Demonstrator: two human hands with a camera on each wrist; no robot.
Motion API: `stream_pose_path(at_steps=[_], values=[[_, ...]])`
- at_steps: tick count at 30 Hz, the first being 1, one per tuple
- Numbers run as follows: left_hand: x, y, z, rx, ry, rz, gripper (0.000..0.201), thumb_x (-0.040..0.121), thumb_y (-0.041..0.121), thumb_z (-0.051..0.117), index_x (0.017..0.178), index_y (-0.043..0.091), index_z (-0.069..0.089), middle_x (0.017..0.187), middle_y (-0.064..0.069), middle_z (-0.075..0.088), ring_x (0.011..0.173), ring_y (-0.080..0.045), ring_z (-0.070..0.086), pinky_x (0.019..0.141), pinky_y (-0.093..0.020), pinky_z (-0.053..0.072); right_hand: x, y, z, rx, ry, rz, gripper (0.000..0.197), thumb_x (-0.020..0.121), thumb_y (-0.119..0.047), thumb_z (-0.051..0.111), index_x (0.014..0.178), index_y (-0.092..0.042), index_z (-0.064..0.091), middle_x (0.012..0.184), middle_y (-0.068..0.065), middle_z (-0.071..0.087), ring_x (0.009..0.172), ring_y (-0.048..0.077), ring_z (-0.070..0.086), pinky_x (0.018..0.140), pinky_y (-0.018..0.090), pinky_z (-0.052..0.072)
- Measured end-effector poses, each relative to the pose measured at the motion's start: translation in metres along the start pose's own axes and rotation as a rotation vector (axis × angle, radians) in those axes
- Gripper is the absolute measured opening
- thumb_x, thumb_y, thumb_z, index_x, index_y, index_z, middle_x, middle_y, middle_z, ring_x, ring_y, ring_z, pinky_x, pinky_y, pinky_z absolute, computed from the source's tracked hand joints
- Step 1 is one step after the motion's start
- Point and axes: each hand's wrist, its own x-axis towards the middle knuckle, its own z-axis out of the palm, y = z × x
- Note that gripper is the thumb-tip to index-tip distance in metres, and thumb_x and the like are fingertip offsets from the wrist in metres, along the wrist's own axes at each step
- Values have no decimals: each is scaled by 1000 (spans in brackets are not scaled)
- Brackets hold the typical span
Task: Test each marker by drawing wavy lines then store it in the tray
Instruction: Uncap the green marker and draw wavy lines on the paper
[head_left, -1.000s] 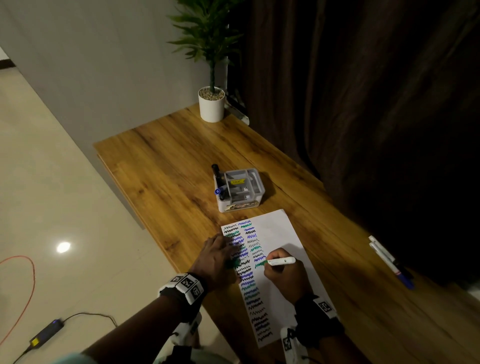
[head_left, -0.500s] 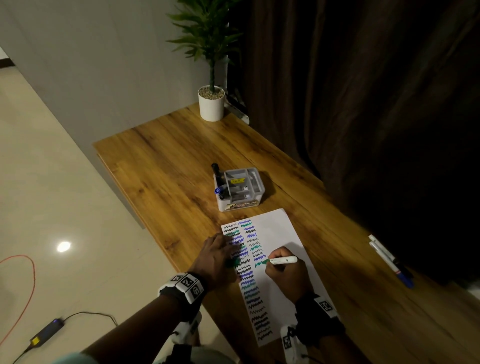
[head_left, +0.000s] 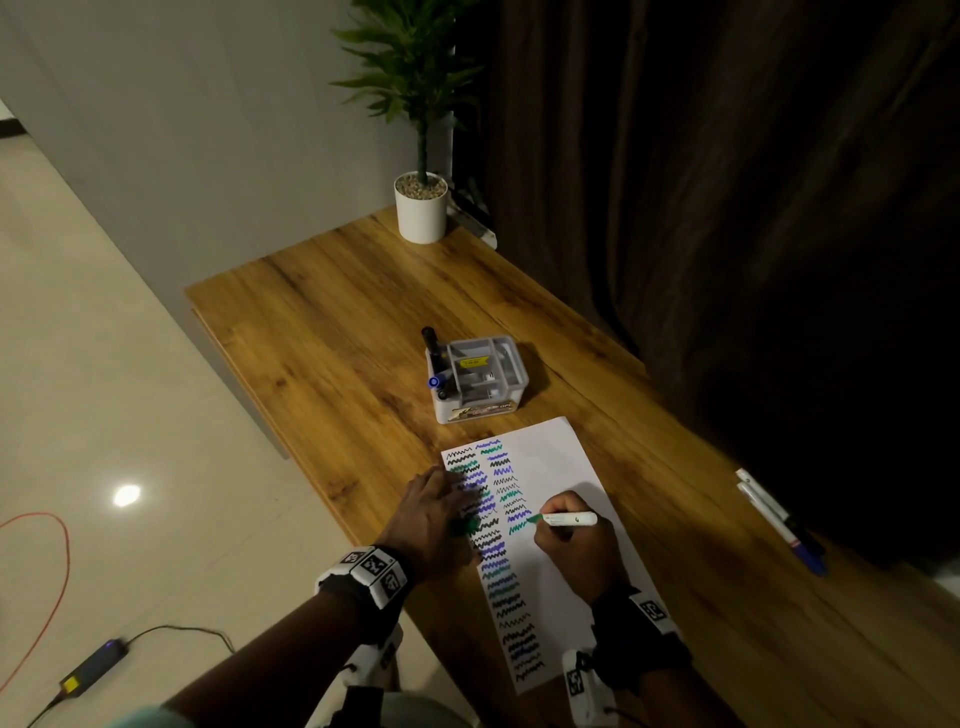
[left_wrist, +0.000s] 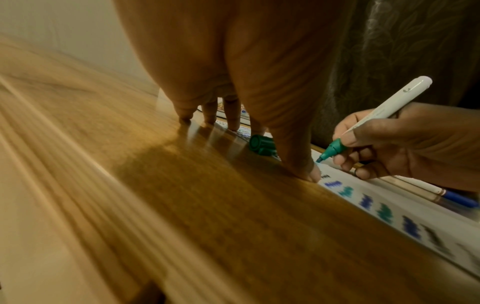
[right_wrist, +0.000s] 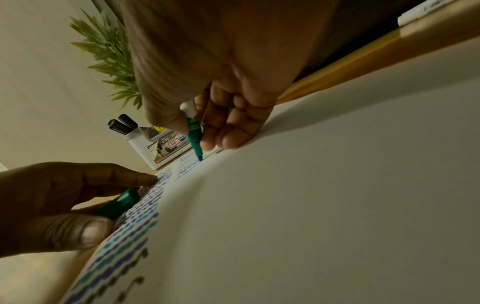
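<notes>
On the long wood-grain worktop (head_left: 332, 332), which runs from 6 o'clock up to 12 o'clock, lies a white sheet of paper (head_left: 561, 467) covered with rows of black, blue and green wavy lines. At 12 o'clock stands a green plant in a white pot (head_left: 421, 205) against a pale wall; a dark brown curtain (head_left: 701, 182) fills the 3 o'clock side, and pale glossy floor tiles (head_left: 104, 415) the 9 o'clock side. The right hand (head_left: 574, 545) pinches a white-barrelled green marker (head_left: 569, 519), tip on the paper. The left hand (head_left: 434, 512) presses its spread fingers on the sheet, with the green cap (left_wrist: 261, 147) tucked between thumb and fingers. Beyond the paper sits a small white plastic tray (head_left: 480, 379) holding dark-capped markers (head_left: 435, 358). Two more white markers (head_left: 779, 519) lie at 3 o'clock.
</notes>
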Motion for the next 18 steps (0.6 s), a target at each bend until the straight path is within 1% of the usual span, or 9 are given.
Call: stream_pose_path(at_steps=[2,4,5,8,10,12,15,16,18], values=[[0,1,0,2,2,1,97,55,72,46,142,28,49,148,-9,42,137,-35,32,115,-51,31,-1,-2,-1,-12,-1,11,11,80,-15,75,81,-18,65,69,-11,66,69,4,65,59,13,51],[-1,2,-2,-5,21,13,95,57,70,47,141,27,51,147,-10,45,137,-36,35,114,-51,32,-1,-2,-2,-8,6,6,11,80,-14,75,81,-16,65,69,-12,65,70,2,65,58,11,49],[-1,2,-2,-8,23,20,94,57,70,47,140,26,53,146,-11,46,136,-36,36,114,-50,32,-1,-2,-3,11,14,8,11,79,-14,75,80,-16,65,70,-12,66,70,3,65,59,13,52],[-2,-1,-1,-20,7,44,93,63,76,51,139,22,54,147,-12,47,139,-35,37,115,-52,31,1,0,-5,155,54,87,13,80,-9,74,80,-20,66,72,-6,70,72,12,68,65,33,60],[-3,-4,-4,-63,16,56,87,74,78,49,138,19,56,146,-12,50,140,-33,38,118,-53,29,1,-1,-8,292,80,159,15,82,-6,73,79,-20,68,74,1,71,72,18,67,66,40,57],[-4,-4,-8,-122,43,77,70,83,65,49,133,16,59,141,-11,56,138,-28,44,120,-50,26,1,-4,-10,440,99,203,12,81,-5,72,80,-17,69,75,9,71,69,22,65,63,38,55],[-4,-2,-12,-139,136,157,30,85,33,62,110,19,70,124,-2,68,127,-18,54,116,-50,34,1,-10,-14,531,115,234,8,87,0,68,86,-9,68,76,12,72,69,22,66,58,28,54],[-5,1,-15,-140,155,177,21,84,27,66,103,19,71,120,1,70,124,-15,54,114,-49,38,1,-13,-16,548,111,237,8,90,1,66,88,-7,67,75,11,72,69,22,67,57,26,53],[-7,6,-21,-171,174,203,19,83,27,66,98,16,71,112,0,72,115,-13,57,107,-43,45,0,-22,-20,566,89,224,7,93,1,64,90,-6,66,72,9,71,67,19,67,57,27,52]])
